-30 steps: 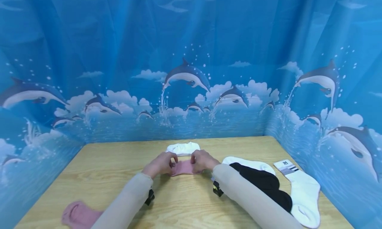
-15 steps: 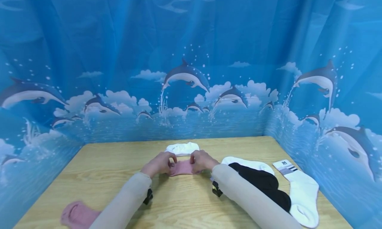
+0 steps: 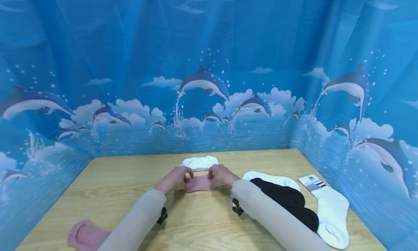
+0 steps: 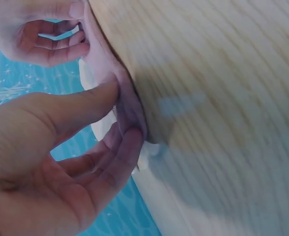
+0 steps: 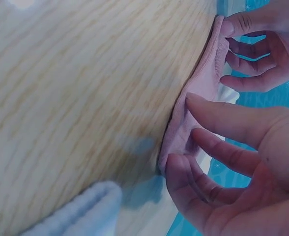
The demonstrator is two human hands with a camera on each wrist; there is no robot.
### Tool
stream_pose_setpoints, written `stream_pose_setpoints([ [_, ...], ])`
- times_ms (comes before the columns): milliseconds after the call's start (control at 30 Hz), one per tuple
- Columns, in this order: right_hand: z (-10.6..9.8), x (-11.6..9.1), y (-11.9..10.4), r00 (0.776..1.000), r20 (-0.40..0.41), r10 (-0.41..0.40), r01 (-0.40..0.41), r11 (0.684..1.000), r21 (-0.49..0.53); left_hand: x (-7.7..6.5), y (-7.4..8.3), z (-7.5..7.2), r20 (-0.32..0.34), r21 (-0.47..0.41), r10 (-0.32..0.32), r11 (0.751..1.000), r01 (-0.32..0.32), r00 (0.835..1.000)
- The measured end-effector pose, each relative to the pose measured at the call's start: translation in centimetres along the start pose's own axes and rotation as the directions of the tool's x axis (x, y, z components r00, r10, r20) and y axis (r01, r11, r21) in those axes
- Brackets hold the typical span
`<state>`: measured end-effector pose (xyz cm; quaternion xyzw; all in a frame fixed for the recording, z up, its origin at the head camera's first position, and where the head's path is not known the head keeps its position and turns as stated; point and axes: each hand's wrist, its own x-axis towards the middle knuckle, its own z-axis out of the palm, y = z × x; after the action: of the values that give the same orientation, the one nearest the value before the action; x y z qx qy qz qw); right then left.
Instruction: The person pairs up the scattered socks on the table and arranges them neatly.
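A pink sock (image 3: 200, 183) lies flat and sideways on the wooden table, between my two hands. My left hand (image 3: 175, 178) pinches its left end with bent thumb and fingers. At the other end my right hand (image 3: 224, 176) holds the cloth the same way. Both wrist views show thumb and fingertips on the pink fabric (image 5: 208, 69), which rests on the tabletop. Just behind it lies a folded white sock (image 3: 200, 163), partly hidden by the hands in the wrist views.
Another pink sock (image 3: 85, 236) lies at the front left, partly behind the left sleeve. To the right are a white sock (image 3: 272, 179), black socks (image 3: 284, 196) partly covered by the right sleeve, and a white striped sock (image 3: 333, 209). A blue dolphin curtain (image 3: 202, 134) surrounds the table.
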<state>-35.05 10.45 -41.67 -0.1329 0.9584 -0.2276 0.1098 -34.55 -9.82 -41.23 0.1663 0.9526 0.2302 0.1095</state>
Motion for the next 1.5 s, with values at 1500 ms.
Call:
stream_pose_setpoints([
  [1500, -0.65, -0.55, -0.01, 0.999, -0.051, -0.013, 0.013, 1.0, -0.002, 0.16, 0.03, -0.17, -0.065, 0.066, 0.024, 0.998, -0.019, 0.998],
])
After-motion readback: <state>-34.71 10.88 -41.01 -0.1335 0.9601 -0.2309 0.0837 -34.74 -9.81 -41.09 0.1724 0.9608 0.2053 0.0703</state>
